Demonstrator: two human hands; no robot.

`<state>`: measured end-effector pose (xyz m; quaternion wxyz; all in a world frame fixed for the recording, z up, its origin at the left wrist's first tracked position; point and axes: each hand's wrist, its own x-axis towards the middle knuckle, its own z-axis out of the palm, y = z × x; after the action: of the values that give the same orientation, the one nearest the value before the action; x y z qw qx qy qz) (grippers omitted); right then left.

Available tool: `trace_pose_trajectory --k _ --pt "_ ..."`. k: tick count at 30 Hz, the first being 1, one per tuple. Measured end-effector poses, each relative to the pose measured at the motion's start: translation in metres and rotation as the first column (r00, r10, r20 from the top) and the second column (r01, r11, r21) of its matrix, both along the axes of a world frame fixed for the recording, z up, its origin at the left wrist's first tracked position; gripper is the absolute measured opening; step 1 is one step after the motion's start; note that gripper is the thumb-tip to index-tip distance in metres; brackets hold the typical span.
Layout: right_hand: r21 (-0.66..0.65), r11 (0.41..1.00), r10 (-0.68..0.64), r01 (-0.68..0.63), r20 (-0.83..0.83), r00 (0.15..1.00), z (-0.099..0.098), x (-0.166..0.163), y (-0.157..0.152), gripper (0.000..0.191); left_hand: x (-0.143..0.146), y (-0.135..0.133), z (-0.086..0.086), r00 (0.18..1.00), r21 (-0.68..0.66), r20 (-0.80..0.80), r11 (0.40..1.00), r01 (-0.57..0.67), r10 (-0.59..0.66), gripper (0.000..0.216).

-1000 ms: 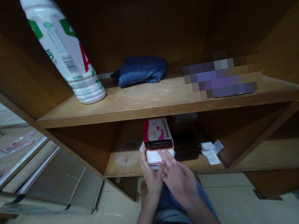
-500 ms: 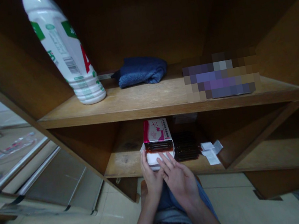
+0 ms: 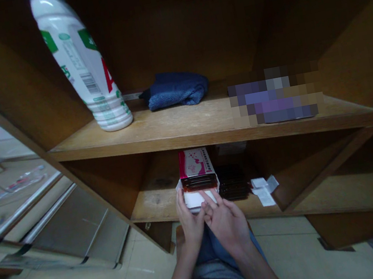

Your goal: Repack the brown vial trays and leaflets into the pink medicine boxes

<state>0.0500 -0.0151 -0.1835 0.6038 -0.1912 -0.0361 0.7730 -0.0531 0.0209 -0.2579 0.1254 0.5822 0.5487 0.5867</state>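
Note:
A pink and white box point(image 3: 195, 168) lies on the lower wooden shelf point(image 3: 155, 207), with a white open end flap point(image 3: 194, 199) facing me. My left hand point(image 3: 189, 223) reaches to that flap, fingers stretched along its left side and touching it. My right hand point(image 3: 227, 221) lies beside it, fingers spread and fingertips on the flap's right part. Neither hand wraps around anything. A dark ribbed tray point(image 3: 232, 182) sits just right of the box.
Folded white paper slips point(image 3: 263, 189) lie right of the dark tray. On the upper shelf point(image 3: 184, 128) stand a tall white bottle point(image 3: 85, 66), a folded blue cloth point(image 3: 177, 88) and a blurred purple item point(image 3: 276, 99). Metal rails point(image 3: 26, 213) lean at the left over a tiled floor.
Both hands stayed at the box's front flap. My right fingers shifted slightly and curled a little closer to the left hand. The view moved down a touch.

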Motion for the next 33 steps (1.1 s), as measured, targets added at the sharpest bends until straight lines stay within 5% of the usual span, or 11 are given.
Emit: trace_pose_trajectory --k 10,18,33 --pt "0.043 0.999 -0.019 0.011 0.179 0.984 0.003 0.005 -0.002 0.031 -0.004 0.007 -0.005 0.995 0.074 -0.094 0.997 -0.017 0.024 0.087" --pt "0.104 0.985 0.09 -0.136 0.362 0.928 0.005 0.009 0.007 0.043 -0.007 0.007 -0.006 0.997 0.089 -0.069 0.996 -0.028 0.034 0.086" --pt "0.109 0.994 -0.027 -0.028 0.474 0.88 0.006 0.006 0.004 0.032 -0.01 0.007 -0.015 0.994 0.128 -0.106 0.992 -0.017 0.03 0.07"
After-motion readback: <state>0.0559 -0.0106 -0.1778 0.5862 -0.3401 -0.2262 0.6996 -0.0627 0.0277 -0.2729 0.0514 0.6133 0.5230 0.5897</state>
